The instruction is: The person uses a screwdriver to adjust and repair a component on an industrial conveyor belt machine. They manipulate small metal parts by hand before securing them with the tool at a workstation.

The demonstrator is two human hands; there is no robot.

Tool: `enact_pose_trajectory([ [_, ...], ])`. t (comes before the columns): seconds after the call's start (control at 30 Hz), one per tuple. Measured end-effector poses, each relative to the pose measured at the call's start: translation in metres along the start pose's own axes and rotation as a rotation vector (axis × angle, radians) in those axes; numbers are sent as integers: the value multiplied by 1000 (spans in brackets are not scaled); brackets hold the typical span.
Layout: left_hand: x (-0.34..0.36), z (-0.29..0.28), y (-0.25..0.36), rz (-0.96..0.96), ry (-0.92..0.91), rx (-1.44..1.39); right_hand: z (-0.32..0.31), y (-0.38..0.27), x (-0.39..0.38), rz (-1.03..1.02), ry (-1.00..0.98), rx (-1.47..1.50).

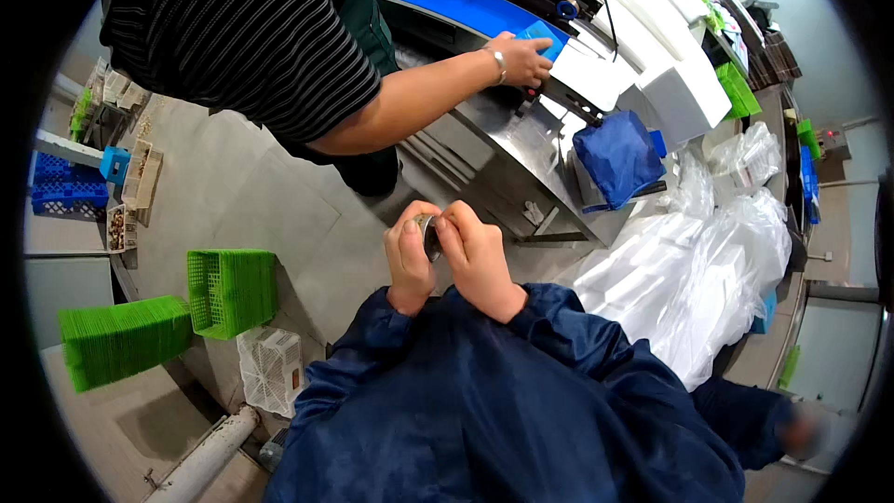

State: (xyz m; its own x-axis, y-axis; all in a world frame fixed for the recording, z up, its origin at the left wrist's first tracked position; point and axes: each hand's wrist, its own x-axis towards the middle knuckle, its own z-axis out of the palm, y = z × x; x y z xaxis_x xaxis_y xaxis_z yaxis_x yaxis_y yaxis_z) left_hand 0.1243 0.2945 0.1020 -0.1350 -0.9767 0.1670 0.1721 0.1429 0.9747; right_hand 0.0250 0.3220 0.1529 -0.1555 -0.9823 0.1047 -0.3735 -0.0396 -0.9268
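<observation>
My left hand and right hand close firmly around a small, dark, curved object with a silvery rim, held before me, its long axis running roughly away from my body.

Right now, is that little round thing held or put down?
Held: the left hand and the right hand both grip the round thing.

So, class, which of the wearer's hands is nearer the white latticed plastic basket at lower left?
Left. The left hand is above and right of the basket in the picture; the right hand is farther right.
</observation>
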Motion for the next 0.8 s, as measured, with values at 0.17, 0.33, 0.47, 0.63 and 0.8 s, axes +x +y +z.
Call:
enact_pose_trajectory([
  [0.17,14,2,-30,87,47,39,6,20,17,96,8,40],
  [0.33,10,0,-44,-82,70,-118,10,23,26,47,-59,-96],
  [0.47,2,5,-35,-491,141,-642,-9,4,26,-123,-188,-244],
  [0.63,-3,-14,-3,-573,-181,-1034,-63,0,22,399,-339,845],
  [0.8,-15,-18,23,-617,-252,-1071,-72,2,5,447,-314,833],
])
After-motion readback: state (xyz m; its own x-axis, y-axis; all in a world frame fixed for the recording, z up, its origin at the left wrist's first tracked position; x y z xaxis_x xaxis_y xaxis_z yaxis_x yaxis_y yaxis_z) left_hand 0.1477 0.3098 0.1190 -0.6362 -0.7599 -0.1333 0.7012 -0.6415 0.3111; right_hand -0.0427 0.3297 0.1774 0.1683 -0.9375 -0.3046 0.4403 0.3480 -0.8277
